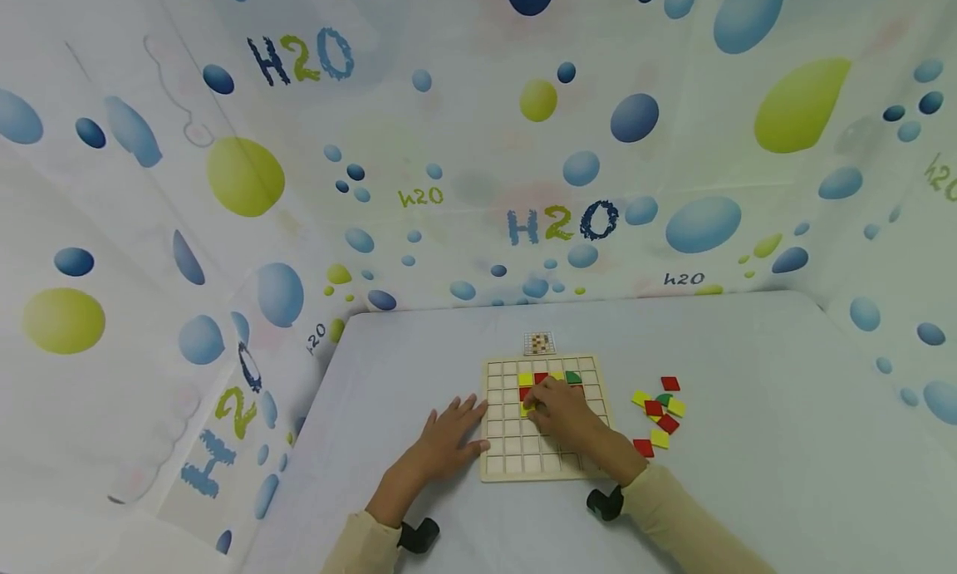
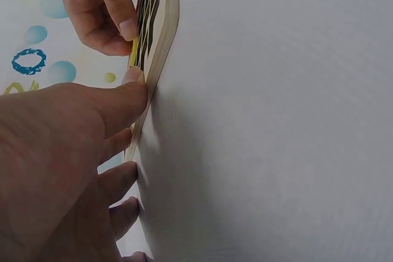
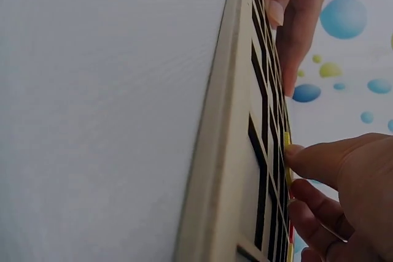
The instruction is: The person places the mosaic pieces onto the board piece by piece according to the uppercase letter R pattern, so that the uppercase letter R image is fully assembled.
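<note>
Wooden grid board (image 1: 544, 466) lies flat on the pale bench (image 1: 748, 375), roughly centre, near the person's edge. Left hand (image 1: 447, 439) rests beside the board's left rim, fingers straight and spread, thumb and fingertips touching the wooden edge (left wrist view confirms the thumb against the rim); it grasps nothing. Right hand (image 1: 562, 409) sits over the board's upper middle cells, fingers bent down onto a yellow tile (image 1: 527, 408), pinching or pressing it at a cell; right wrist view shows fingertips (image 3: 296, 151) on the tile's thin yellow edge.

Already in the grid near that hand: another yellow square (image 1: 525, 380), red pieces (image 1: 540, 378), a green piece (image 1: 572, 377).

Loose pile of tiles (image 1: 660, 414), red, yellow and one green, on the bench just right of the board. Small pattern card (image 1: 539, 342) lies just beyond the board's far edge. Bubble-printed curtain (image 1: 478, 142) walls the bench on all far sides.
</note>
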### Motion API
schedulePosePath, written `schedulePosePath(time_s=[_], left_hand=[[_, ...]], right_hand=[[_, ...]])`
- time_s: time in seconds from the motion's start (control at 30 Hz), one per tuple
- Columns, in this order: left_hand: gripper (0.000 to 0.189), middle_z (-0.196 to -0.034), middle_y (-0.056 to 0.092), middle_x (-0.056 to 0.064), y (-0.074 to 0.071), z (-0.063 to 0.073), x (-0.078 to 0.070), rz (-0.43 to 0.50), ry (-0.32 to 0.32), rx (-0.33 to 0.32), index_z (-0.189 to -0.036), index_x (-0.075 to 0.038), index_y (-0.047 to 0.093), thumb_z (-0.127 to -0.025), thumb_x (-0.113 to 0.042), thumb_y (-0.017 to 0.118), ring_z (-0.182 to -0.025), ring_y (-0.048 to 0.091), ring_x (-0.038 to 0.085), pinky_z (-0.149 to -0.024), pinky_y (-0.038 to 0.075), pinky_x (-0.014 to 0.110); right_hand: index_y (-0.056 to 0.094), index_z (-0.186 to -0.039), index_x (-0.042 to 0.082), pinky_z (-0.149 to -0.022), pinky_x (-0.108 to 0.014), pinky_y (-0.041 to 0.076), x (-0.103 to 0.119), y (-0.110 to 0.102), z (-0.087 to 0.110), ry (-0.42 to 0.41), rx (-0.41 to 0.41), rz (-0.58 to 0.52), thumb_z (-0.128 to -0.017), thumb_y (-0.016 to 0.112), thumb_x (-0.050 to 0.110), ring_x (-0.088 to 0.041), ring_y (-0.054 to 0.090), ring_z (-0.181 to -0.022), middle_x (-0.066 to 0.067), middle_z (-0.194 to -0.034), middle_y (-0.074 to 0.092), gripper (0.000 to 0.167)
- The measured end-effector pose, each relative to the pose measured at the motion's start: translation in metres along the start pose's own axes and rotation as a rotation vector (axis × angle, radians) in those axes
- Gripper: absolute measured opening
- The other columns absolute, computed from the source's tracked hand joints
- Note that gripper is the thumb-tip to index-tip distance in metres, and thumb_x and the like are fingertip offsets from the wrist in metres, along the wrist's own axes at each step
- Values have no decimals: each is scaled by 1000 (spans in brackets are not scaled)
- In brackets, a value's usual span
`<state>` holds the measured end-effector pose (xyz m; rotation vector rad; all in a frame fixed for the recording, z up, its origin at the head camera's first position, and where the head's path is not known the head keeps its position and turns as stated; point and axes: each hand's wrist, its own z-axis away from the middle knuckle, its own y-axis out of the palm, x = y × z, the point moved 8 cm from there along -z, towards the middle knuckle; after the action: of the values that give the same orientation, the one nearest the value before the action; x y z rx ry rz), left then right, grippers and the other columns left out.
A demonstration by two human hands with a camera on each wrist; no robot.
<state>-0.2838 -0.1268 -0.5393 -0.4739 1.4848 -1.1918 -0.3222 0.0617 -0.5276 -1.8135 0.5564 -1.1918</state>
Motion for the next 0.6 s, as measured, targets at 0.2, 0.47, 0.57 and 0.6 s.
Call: schedulePosePath(time_s=[0.2,0.47,0.57,0.6], left_hand=[[69,-171,33,17,-1,0,1,-6,-7,0,-163,-12,42,-104,-40,66,-158,26,46,-122,14,75],[70,-171,33,15,2,-2,4,-5,-8,4,-163,-14,41,-104,-41,66,-159,25,44,-123,14,75],[71,-171,33,16,2,-2,4,-3,-2,-1,-163,-13,42,-103,-41,67,-159,25,45,-122,14,75],[71,-171,33,16,2,-2,4,-7,-4,-1,-163,-13,41,-104,-42,67,-159,25,44,-123,14,75]], right_hand=[[74,-98,18,-87,-46,52,0,1,-1,-13,-4,30,-94,82,16,-25,66,-100,-3,-105,68,9],[75,-107,16,-90,-46,53,-19,-25,13,58,-6,-13,-94,82,19,-21,63,-101,-1,-107,67,16],[74,-113,16,-91,-49,51,-47,-39,20,175,-17,-7,-96,79,22,-23,61,-102,-4,-113,66,18],[74,-115,14,-92,-50,52,-57,-45,23,209,-30,7,-97,79,22,-25,62,-103,-8,-115,66,21]])
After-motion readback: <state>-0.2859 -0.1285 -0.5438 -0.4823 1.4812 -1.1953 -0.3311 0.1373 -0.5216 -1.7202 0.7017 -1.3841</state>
